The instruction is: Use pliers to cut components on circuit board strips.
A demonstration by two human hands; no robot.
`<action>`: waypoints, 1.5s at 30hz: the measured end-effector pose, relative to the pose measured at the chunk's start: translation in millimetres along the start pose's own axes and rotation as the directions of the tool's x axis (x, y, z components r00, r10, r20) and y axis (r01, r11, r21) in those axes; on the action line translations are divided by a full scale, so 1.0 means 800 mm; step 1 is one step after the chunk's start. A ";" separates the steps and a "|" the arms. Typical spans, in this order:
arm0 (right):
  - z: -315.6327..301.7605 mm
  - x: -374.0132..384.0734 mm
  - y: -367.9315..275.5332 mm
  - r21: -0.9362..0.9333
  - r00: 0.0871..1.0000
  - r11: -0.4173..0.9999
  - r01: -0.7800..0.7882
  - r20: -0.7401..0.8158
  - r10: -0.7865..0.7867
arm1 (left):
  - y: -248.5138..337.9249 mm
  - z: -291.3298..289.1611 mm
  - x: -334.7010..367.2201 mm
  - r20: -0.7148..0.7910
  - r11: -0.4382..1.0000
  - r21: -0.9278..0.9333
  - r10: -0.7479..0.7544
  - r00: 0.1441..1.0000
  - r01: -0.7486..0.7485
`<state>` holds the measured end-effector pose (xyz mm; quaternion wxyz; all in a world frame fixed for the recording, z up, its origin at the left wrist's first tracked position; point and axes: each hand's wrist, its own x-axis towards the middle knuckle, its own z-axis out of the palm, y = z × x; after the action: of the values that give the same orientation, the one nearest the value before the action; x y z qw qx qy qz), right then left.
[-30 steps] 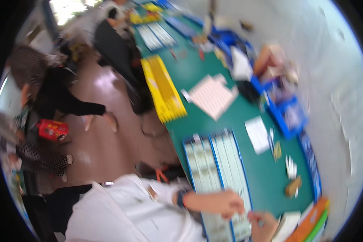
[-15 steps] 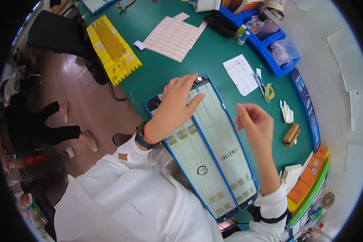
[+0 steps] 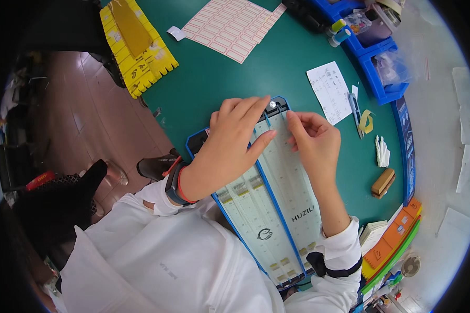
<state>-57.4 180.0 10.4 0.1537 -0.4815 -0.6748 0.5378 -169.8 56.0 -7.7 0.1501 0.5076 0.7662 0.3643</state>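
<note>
A long, flat hook-and-line case (image 3: 279, 180) with blue edges and pale ruled panels stands slanted in front of me, reaching over the table edge. Over its upper left end lies my left hand (image 3: 230, 143), fingers stretched out and thumb apart. My right hand (image 3: 316, 141) is at the upper right end of the case, thumb and forefinger pinched together. Whatever is between them, perhaps a fine line, is too thin to make out. Small yellowish strips sit in rows along both panels. My right forearm covers the lower right part of the case.
A label sheet (image 3: 227, 28) and a notched yellow board (image 3: 143, 60) lie at the far side. Rightward are a handwritten note (image 3: 329, 91), blue scissors (image 3: 355, 115), a yellow tape ring (image 3: 366, 122), crumpled tissue (image 3: 382, 152), a wooden block (image 3: 383, 182) and blue bins (image 3: 384, 91).
My right hand has come from beside the case onto its upper right end, still pinched. The left hand stays over the upper left end. The whole view has shifted slightly.
</note>
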 end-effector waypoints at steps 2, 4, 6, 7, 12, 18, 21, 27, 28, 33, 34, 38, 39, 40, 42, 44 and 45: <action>0.001 0.002 0.002 -0.020 1.000 1.000 0.019 0.012 -0.018 | -0.001 -0.001 0.000 -0.004 1.000 -0.029 -0.001 1.000 0.001; 0.003 0.002 0.000 -0.032 1.000 0.999 0.017 0.010 -0.017 | -0.001 -0.002 0.000 0.000 1.000 -0.024 -0.002 1.000 0.002; 0.004 0.001 -0.002 -0.042 1.000 0.999 0.019 0.007 -0.019 | -0.003 -0.002 -0.001 0.001 1.000 -0.018 0.001 1.000 -0.001; 0.003 0.001 -0.003 -0.054 1.000 0.999 0.006 0.008 -0.006 | -0.003 -0.001 -0.001 0.002 1.000 -0.008 0.006 1.000 -0.005; -0.020 -0.017 0.010 -0.158 0.999 0.987 0.034 -0.010 -0.036 | 0.013 -0.004 0.006 0.093 1.000 0.024 0.014 0.996 -0.017; -0.089 -0.109 0.039 -0.404 0.924 0.864 0.301 -0.100 -0.369 | 0.011 -0.001 0.001 0.127 0.963 0.257 0.053 0.991 -0.084; -0.166 -0.129 0.069 -0.452 0.928 0.890 0.051 -0.309 -0.210 | 0.011 0.007 -0.002 0.107 0.927 0.342 0.121 0.987 -0.151; -0.210 -0.141 0.112 -0.508 0.929 0.861 -0.035 -0.335 -0.159 | 0.025 0.016 -0.003 0.187 0.824 0.469 0.259 0.948 -0.317; -0.205 -0.139 0.121 -0.514 0.938 0.858 -0.018 -0.305 -0.163 | 0.025 0.017 -0.004 0.194 0.812 0.480 0.269 0.943 -0.331; -0.193 -0.148 0.125 -0.774 0.924 0.629 0.076 -0.182 -0.336 | 0.024 0.024 -0.005 0.195 0.891 0.298 0.294 0.936 -0.342; -0.197 -0.155 0.123 -0.767 0.924 0.638 0.072 -0.190 -0.332 | 0.025 0.023 -0.005 0.204 0.887 0.303 0.298 0.933 -0.349; -0.213 -0.199 0.128 -0.619 0.926 0.784 0.040 -0.273 -0.263 | 0.030 0.017 -0.001 0.234 0.887 0.342 0.239 0.942 -0.311; -0.214 -0.210 0.130 -0.520 0.930 0.852 0.060 -0.280 -0.237 | 0.033 0.017 -0.001 0.238 0.890 0.355 0.212 0.948 -0.288; -0.210 -0.220 0.130 -0.462 0.948 0.884 0.065 -0.248 -0.199 | 0.041 0.023 -0.004 0.252 0.883 0.359 0.218 0.943 -0.301; -0.198 -0.234 0.129 -0.475 0.958 0.880 0.026 -0.238 -0.157 | 0.070 0.046 -0.013 0.158 0.869 0.345 0.317 0.935 -0.353; -0.190 -0.244 0.130 -0.531 0.973 0.847 -0.012 -0.201 -0.112 | 0.122 0.071 -0.040 0.305 0.821 0.209 0.462 0.833 -0.532; -0.186 -0.245 0.126 -0.519 0.973 0.854 -0.014 -0.203 -0.108 | 0.139 0.084 -0.056 0.381 0.826 0.081 0.492 0.783 -0.558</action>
<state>195.0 102.1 39.0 0.1069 -0.5459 -0.7842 0.2748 -35.6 68.1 19.3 0.1246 0.7688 0.5864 0.2225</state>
